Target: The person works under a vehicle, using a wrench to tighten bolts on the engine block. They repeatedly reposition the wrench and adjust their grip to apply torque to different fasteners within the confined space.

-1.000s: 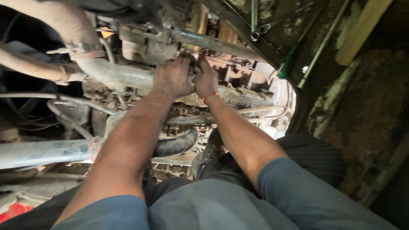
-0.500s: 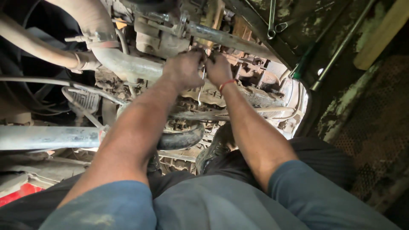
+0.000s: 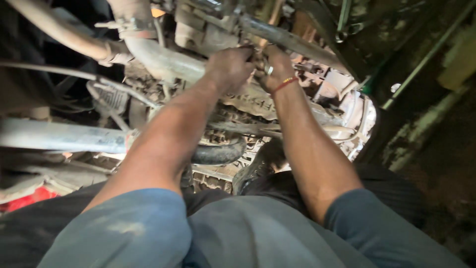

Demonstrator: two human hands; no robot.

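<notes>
Head view: left hand [image 3: 229, 67] and right hand [image 3: 275, 67] up close together at a grimy fitting [image 3: 258, 58] under the slanting metal rod [image 3: 292, 40], fitting wedged between both, fingers curled round it. Grey pipe [image 3: 163, 60] just left of the left hand.

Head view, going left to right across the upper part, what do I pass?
Tan hose with clamp → grey curved pipe → left hand → right hand with red wrist thread → slanted metal rod → green rod.
</notes>
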